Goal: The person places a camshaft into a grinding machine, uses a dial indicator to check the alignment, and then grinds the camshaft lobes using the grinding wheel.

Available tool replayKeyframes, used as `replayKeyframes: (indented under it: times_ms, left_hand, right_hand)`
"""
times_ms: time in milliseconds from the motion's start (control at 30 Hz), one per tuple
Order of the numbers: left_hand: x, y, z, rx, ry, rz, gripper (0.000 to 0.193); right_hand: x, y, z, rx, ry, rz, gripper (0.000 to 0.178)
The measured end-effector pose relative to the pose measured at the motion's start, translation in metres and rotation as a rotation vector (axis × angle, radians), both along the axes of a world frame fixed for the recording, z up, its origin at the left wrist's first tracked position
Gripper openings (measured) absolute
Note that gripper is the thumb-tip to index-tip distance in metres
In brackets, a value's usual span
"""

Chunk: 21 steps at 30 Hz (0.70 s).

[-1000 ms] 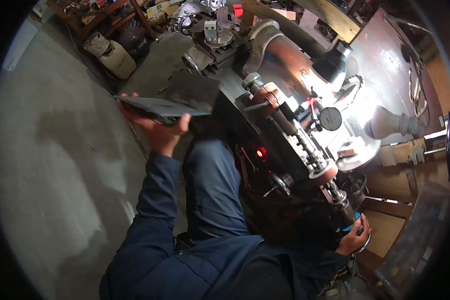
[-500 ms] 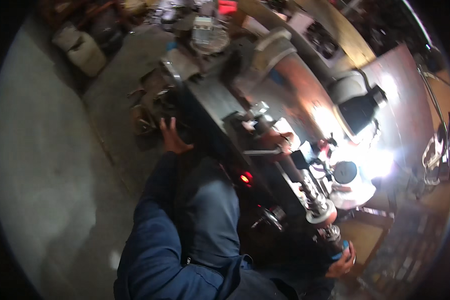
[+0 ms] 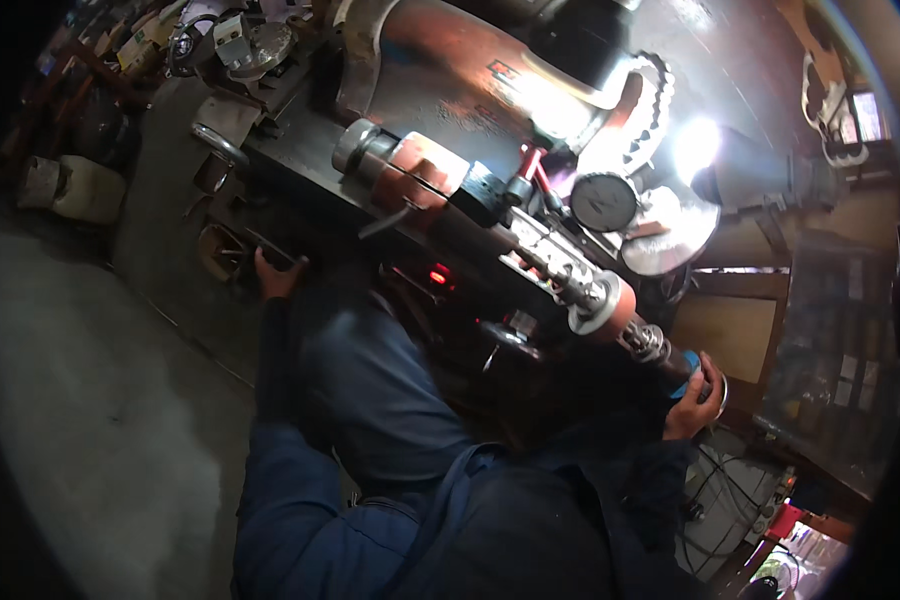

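My right hand (image 3: 698, 402) curls round the blue-banded end (image 3: 686, 372) of a long spindle-like metal assembly. Along this assembly sit a silver-and-orange collar (image 3: 610, 302) and, further left, an orange cylindrical clamp (image 3: 420, 172) with a small lever. My left hand (image 3: 280, 276) is at the dark side of the bench, thumb and finger on either side of a thin grey flat metal piece (image 3: 270, 248); its other fingers are hidden. Near it an open box (image 3: 222, 250) holds small parts. A round dial gauge (image 3: 604, 202) stands behind the spindle, beside a red-handled part (image 3: 532, 165).
A large rusty pipe section (image 3: 450, 60) lies across the back. A bright lamp (image 3: 705, 150) shines at the right. Below the bench are a handwheel (image 3: 510, 338) and a red indicator light (image 3: 438, 273). A pale jerrycan (image 3: 88, 190) stands on the floor at far left.
The view has swung, shifting the bench leftward and upward. My left hand's spread fingers have come round the thin grey metal piece. My right hand stays on the blue-banded end.
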State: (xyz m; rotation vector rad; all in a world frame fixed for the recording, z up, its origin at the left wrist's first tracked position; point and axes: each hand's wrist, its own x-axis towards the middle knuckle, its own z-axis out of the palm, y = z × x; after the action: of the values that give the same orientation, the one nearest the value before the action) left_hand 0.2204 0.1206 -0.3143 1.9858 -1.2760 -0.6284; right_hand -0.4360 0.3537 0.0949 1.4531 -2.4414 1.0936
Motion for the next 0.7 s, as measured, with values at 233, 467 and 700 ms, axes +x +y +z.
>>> replayKeyframes:
  times_ms: [233, 467, 700]
  left_hand:
    - [-0.177, 0.085, 0.380, -0.484, 1.040, -0.151, 0.029]
    - [-0.343, 0.067, 0.340, 0.575, 1.824, 0.122, 0.072]
    - [-0.383, 0.055, 0.299, 0.385, 2.060, 0.117, 0.090]
  right_hand:
    - [-0.007, 0.008, 0.012, 0.098, 0.071, 0.024, 0.024]
    - [-0.021, 0.005, 0.009, 0.029, 0.061, 0.000, 0.020]
    - [-0.026, -0.001, 0.009, 0.019, 0.044, -0.010, 0.018]
